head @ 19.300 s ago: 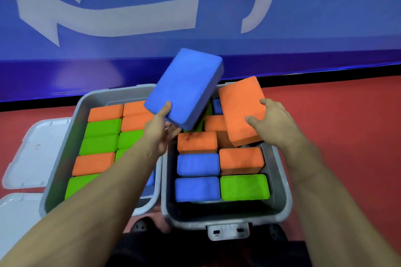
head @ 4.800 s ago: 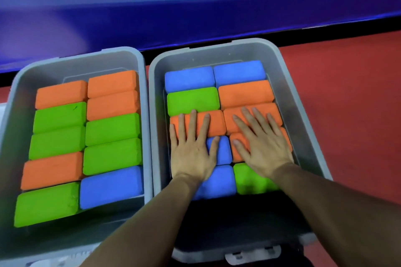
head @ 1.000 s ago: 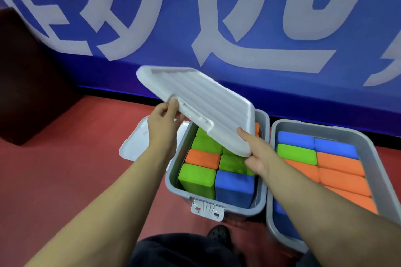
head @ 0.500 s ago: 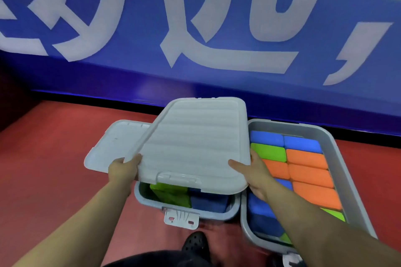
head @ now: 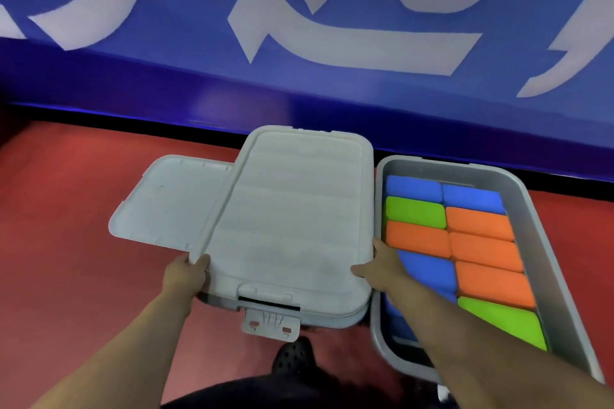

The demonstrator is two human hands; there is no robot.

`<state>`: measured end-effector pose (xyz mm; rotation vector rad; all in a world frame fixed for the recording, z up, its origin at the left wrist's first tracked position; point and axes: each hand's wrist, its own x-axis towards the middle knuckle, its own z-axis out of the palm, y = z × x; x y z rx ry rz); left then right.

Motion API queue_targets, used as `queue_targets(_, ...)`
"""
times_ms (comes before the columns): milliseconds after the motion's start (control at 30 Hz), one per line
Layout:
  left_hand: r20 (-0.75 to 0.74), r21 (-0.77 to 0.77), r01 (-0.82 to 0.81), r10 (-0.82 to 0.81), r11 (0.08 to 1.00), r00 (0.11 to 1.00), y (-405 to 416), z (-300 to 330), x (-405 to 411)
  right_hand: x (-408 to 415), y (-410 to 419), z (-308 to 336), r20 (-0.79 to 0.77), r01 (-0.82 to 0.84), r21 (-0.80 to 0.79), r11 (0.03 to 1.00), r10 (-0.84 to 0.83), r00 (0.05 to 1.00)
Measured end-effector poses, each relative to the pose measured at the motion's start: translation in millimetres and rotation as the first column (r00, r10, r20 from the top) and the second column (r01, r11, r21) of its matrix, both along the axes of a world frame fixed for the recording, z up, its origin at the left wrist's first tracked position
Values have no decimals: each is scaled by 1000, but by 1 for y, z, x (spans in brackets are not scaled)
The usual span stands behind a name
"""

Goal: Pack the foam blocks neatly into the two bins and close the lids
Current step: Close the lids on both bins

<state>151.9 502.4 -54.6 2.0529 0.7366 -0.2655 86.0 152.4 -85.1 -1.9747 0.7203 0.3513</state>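
Observation:
A white ribbed lid (head: 292, 222) lies flat on top of the left grey bin (head: 219, 300), hiding the blocks inside. My left hand (head: 186, 276) grips the lid's near left edge. My right hand (head: 378, 267) holds its near right edge, thumb on top. The bin's front latch (head: 270, 324) hangs down below the lid. The right grey bin (head: 538, 232) stands uncovered, filled with blue, green and orange foam blocks (head: 478, 242) in two neat columns.
A second white lid (head: 169, 202) lies on the red floor to the left, partly under the first lid. A blue wall with white characters (head: 332, 43) stands close behind the bins. A dark shoe (head: 294, 357) shows below the latch.
The lid has come down from a tilted hold above the left bin to lie flat on its rim, covering the blocks. Both hands lowered with it.

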Motion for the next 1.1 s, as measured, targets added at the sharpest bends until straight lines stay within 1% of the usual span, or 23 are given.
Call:
queue_targets(100,-11,-1,-1,1,1000,1000,-2,-7,0,5,-6,-23,-49,-3,-58,998,0,999)
queue_targets(233,6,28,12,-12,1000,1000,2,-12,-1,-3,16,16,-141,-53,-177,983,28,990)
queue_targets(333,-9,44,23,-22,999,1000,4,-12,-2,-3,18,17,-191,-60,-224,973,17,981)
queue_targets(433,-64,29,-12,14,1000,998,4,-11,-1,-4,21,19,-237,-100,-239,966,42,971)
queue_targets(533,-148,24,-14,18,1000,989,11,-17,-1,-10,25,19,-323,-173,-313,934,67,944)
queue_targets(600,-165,38,-20,26,999,986,15,-20,0,-13,27,18,-325,-201,-362,910,78,943)
queue_targets(700,-126,132,66,-50,989,991,12,-20,1,-13,26,16,-322,-228,-374,899,105,941)
queue_targets(767,-100,246,181,-161,952,982,8,-20,-1,-13,24,15,-293,-261,-377,889,153,944)
queue_targets(800,-74,326,253,-242,911,967,6,-18,-4,-13,24,15,-280,-301,-387,872,200,939)
queue_targets(833,-25,412,335,-357,847,934,4,-17,-7,-13,25,15,-278,-357,-401,844,259,925)
queue_targets(867,28,488,425,-500,763,866,1,-15,-9,-12,25,16,-289,-413,-407,815,314,904)
queue_targets(900,65,525,527,-649,668,758,-4,-13,-11,-10,23,16,-308,-459,-402,792,355,882)
queue_targets(933,64,520,643,-777,562,626,-8,-13,-14,-9,20,17,-333,-496,-396,773,382,862)
queue_targets(967,50,501,750,-879,432,473,-15,-13,-19,-9,18,18,-356,-526,-393,754,403,843)
queue_targets(1000,9,487,823,-944,293,330,-22,-15,-25,-8,15,19,-374,-550,-391,738,419,827)
queue_targets(1033,-58,479,865,-978,149,200,-30,-17,-32,-7,13,19,-386,-568,-385,728,432,815)
queue_targets(1067,-174,465,885,-979,14,107,-36,-19,-39,-7,12,19,-389,-578,-377,723,443,808)
queue_targets(1100,-304,449,887,-952,-103,43,-41,-22,-46,-7,12,19,-390,-583,-368,725,449,804)
